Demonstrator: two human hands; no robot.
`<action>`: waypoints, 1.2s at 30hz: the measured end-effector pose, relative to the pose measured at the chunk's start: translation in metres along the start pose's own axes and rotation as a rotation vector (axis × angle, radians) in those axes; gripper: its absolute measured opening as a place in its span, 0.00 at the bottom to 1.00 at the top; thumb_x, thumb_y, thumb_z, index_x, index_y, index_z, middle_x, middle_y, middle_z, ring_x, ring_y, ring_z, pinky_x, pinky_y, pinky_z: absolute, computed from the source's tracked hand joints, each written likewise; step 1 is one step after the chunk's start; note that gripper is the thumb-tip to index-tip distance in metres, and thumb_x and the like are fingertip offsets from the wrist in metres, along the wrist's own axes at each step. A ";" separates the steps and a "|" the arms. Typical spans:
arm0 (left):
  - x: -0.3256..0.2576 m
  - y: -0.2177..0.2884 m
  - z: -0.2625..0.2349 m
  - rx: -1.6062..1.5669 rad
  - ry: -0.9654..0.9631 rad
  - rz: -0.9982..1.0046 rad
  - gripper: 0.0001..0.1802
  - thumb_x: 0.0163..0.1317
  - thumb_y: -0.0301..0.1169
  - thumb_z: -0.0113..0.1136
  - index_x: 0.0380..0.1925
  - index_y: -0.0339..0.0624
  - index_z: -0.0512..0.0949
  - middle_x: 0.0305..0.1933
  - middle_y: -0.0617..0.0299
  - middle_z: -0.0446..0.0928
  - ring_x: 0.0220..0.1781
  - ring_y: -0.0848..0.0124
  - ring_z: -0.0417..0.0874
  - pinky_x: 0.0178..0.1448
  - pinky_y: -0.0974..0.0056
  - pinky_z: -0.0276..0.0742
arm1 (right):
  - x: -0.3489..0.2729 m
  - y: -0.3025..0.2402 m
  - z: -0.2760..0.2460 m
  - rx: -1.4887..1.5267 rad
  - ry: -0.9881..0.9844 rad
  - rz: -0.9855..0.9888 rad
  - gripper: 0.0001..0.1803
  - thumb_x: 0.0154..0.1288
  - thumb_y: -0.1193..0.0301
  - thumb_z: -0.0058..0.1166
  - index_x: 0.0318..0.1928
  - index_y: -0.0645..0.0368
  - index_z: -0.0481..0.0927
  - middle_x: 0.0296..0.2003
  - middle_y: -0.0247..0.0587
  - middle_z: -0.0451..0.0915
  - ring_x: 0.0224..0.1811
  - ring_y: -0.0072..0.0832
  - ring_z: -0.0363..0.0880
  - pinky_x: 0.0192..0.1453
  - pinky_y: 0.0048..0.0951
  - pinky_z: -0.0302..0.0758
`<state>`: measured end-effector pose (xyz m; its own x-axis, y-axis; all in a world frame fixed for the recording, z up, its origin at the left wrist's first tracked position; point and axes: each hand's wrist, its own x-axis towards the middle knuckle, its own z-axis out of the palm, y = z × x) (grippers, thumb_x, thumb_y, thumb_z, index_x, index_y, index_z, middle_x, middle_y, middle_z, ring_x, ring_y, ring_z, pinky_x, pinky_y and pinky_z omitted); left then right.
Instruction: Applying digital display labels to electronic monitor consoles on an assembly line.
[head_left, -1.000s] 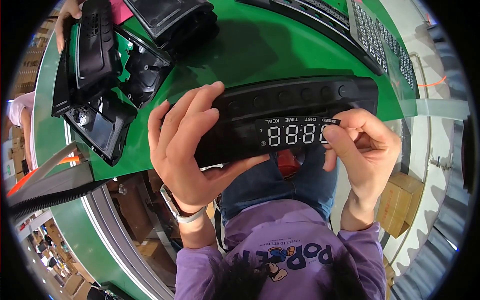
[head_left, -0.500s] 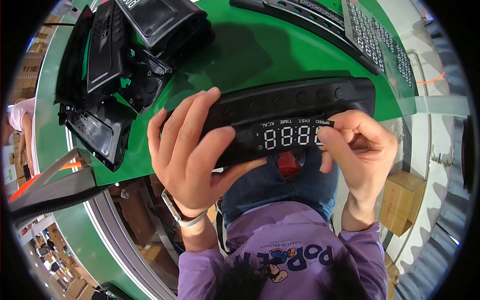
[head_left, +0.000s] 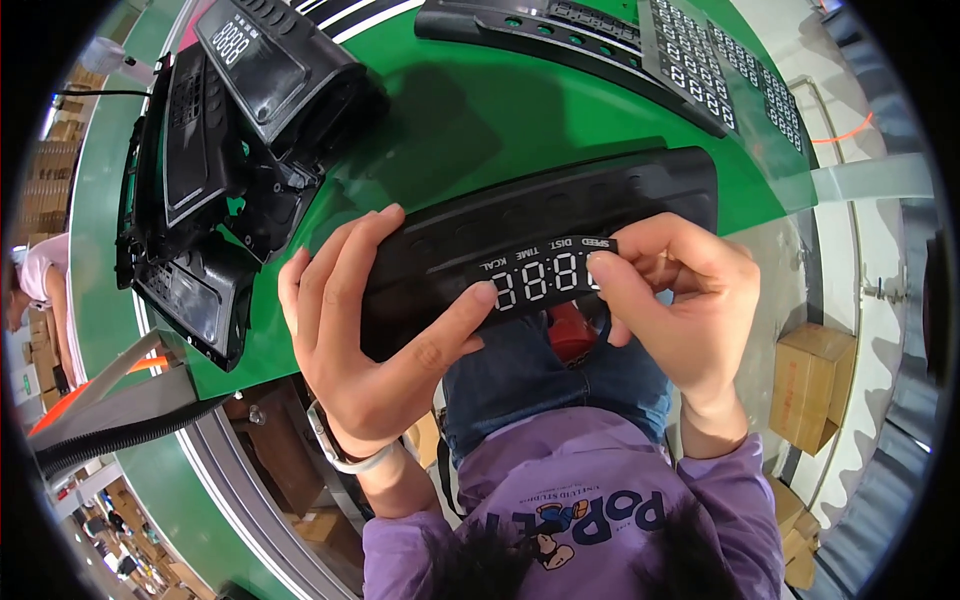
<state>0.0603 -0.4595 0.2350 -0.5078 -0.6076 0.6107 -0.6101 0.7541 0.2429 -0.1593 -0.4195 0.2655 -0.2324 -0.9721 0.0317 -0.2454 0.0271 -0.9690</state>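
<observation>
A long black plastic console housing (head_left: 540, 200) with a row of round button shapes lies in front of me. A curved black display strip (head_left: 540, 278) with white digit segments shows along its near side. My left hand (head_left: 365, 335) is closed around the housing's left end, other fingers reaching over its top. Its index fingertip presses the strip's left end, and its thumb tip shows just below. My right hand (head_left: 695, 305) pinches the strip's right end between thumb and curled fingers, covering that end. Whether the strip lies flat on the housing I cannot tell.
Several black housings (head_left: 285, 80) are piled at the left on the green table (head_left: 445, 120). Another housing (head_left: 570, 50) lies at the far side beside printed digit sheets (head_left: 690, 60). A cardboard box (head_left: 812, 385) stands at the right. Another person (head_left: 45, 290) is at the far left.
The strip and both hands have shifted left in view. My left index fingertip has come from the bare housing onto the strip's left end. The right hand keeps its pinch.
</observation>
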 end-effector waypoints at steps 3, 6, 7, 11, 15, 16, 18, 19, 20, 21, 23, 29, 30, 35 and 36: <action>0.001 0.003 0.000 -0.001 0.003 -0.009 0.27 0.34 0.46 0.69 0.41 0.55 0.88 0.55 0.39 0.75 0.53 0.46 0.77 0.56 0.45 0.68 | 0.001 0.002 0.001 0.021 0.008 0.021 0.04 0.58 0.82 0.63 0.29 0.65 0.79 0.19 0.32 0.79 0.17 0.13 0.76 0.17 0.15 0.68; 0.004 0.007 -0.002 0.020 0.012 -0.078 0.30 0.24 0.37 0.74 0.39 0.68 0.88 0.53 0.50 0.78 0.52 0.54 0.80 0.54 0.47 0.67 | 0.002 0.002 0.001 -0.017 0.006 -0.042 0.04 0.58 0.86 0.60 0.30 0.68 0.78 0.21 0.33 0.78 0.16 0.12 0.74 0.17 0.14 0.65; 0.004 0.007 -0.002 0.017 0.012 -0.072 0.30 0.24 0.37 0.74 0.39 0.68 0.88 0.53 0.50 0.78 0.52 0.54 0.80 0.54 0.47 0.67 | 0.002 0.003 0.001 -0.040 0.005 -0.054 0.04 0.58 0.85 0.60 0.30 0.68 0.78 0.21 0.33 0.79 0.17 0.12 0.74 0.17 0.14 0.65; 0.003 0.007 -0.002 -0.006 0.022 -0.066 0.31 0.22 0.36 0.74 0.39 0.66 0.88 0.54 0.49 0.78 0.52 0.53 0.79 0.53 0.47 0.67 | 0.002 0.005 0.001 -0.083 -0.009 -0.105 0.04 0.58 0.85 0.60 0.29 0.68 0.78 0.21 0.33 0.79 0.17 0.12 0.75 0.18 0.13 0.67; 0.003 0.007 0.001 -0.022 0.030 -0.072 0.32 0.22 0.36 0.74 0.39 0.64 0.88 0.54 0.48 0.77 0.52 0.52 0.79 0.52 0.47 0.67 | 0.003 0.006 0.000 -0.092 -0.014 -0.121 0.04 0.58 0.85 0.60 0.28 0.68 0.78 0.21 0.32 0.78 0.17 0.12 0.75 0.18 0.13 0.67; 0.003 0.007 0.001 -0.024 0.029 -0.071 0.32 0.22 0.36 0.74 0.39 0.64 0.88 0.54 0.48 0.77 0.52 0.52 0.79 0.52 0.47 0.67 | 0.003 0.006 0.000 -0.103 -0.006 -0.128 0.04 0.58 0.85 0.60 0.28 0.68 0.78 0.20 0.32 0.78 0.17 0.12 0.75 0.19 0.14 0.68; 0.003 0.007 0.000 -0.026 0.024 -0.067 0.31 0.23 0.36 0.74 0.39 0.63 0.89 0.54 0.48 0.77 0.52 0.52 0.79 0.52 0.47 0.66 | 0.004 0.007 0.001 -0.114 0.003 -0.138 0.04 0.57 0.84 0.61 0.28 0.68 0.78 0.20 0.32 0.78 0.18 0.13 0.76 0.19 0.14 0.68; 0.004 0.007 -0.001 -0.025 0.026 -0.065 0.31 0.23 0.36 0.74 0.39 0.63 0.89 0.54 0.48 0.77 0.52 0.52 0.79 0.52 0.47 0.66 | 0.004 0.008 0.002 -0.181 0.028 -0.234 0.05 0.56 0.84 0.61 0.28 0.67 0.78 0.20 0.32 0.77 0.18 0.13 0.75 0.20 0.15 0.69; 0.004 0.007 -0.002 -0.027 0.032 -0.064 0.31 0.23 0.36 0.74 0.39 0.63 0.89 0.54 0.48 0.77 0.52 0.52 0.78 0.52 0.47 0.66 | 0.004 0.008 0.003 -0.248 0.054 -0.331 0.05 0.55 0.84 0.62 0.27 0.66 0.78 0.19 0.32 0.77 0.19 0.13 0.75 0.21 0.15 0.69; 0.004 0.007 -0.001 -0.030 0.036 -0.064 0.30 0.23 0.36 0.74 0.39 0.62 0.89 0.54 0.48 0.77 0.52 0.52 0.78 0.52 0.47 0.66 | 0.005 0.008 0.003 -0.248 0.056 -0.330 0.05 0.55 0.84 0.62 0.27 0.66 0.78 0.19 0.32 0.77 0.19 0.13 0.75 0.21 0.15 0.69; 0.004 0.007 -0.001 -0.032 0.031 -0.067 0.30 0.24 0.36 0.74 0.39 0.62 0.89 0.54 0.48 0.77 0.52 0.52 0.78 0.52 0.47 0.66 | 0.005 0.005 0.002 -0.241 0.029 -0.236 0.08 0.53 0.78 0.65 0.26 0.62 0.76 0.19 0.38 0.77 0.16 0.27 0.77 0.22 0.24 0.73; 0.005 0.009 -0.002 -0.060 0.046 -0.075 0.28 0.25 0.37 0.74 0.38 0.60 0.89 0.54 0.47 0.77 0.52 0.51 0.78 0.54 0.46 0.66 | 0.018 -0.005 -0.026 -0.601 -0.130 -0.216 0.14 0.51 0.73 0.71 0.21 0.64 0.77 0.13 0.34 0.73 0.14 0.16 0.70 0.19 0.19 0.63; 0.005 0.009 -0.001 -0.063 0.041 -0.078 0.28 0.25 0.37 0.74 0.37 0.59 0.89 0.54 0.47 0.77 0.52 0.51 0.78 0.54 0.46 0.66 | 0.021 -0.004 -0.027 -0.603 -0.121 -0.217 0.14 0.51 0.73 0.71 0.21 0.64 0.77 0.13 0.34 0.73 0.14 0.16 0.70 0.19 0.19 0.63; 0.002 0.008 -0.001 -0.060 0.039 -0.054 0.28 0.25 0.38 0.74 0.37 0.57 0.89 0.54 0.46 0.76 0.52 0.51 0.78 0.55 0.46 0.65 | 0.028 0.000 -0.031 -0.359 -0.078 -0.092 0.18 0.54 0.68 0.69 0.16 0.62 0.76 0.11 0.42 0.74 0.14 0.37 0.75 0.19 0.30 0.68; 0.002 0.009 -0.002 -0.062 0.034 -0.053 0.28 0.25 0.38 0.73 0.37 0.57 0.89 0.54 0.45 0.76 0.52 0.51 0.78 0.55 0.46 0.65 | 0.028 -0.001 -0.034 -0.227 -0.078 0.066 0.18 0.55 0.68 0.68 0.16 0.63 0.76 0.11 0.42 0.73 0.13 0.37 0.75 0.19 0.30 0.67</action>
<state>0.0546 -0.4538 0.2396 -0.4542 -0.6388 0.6210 -0.5962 0.7359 0.3209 -0.1972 -0.4391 0.2759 -0.1836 -0.9814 -0.0569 -0.4399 0.1338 -0.8880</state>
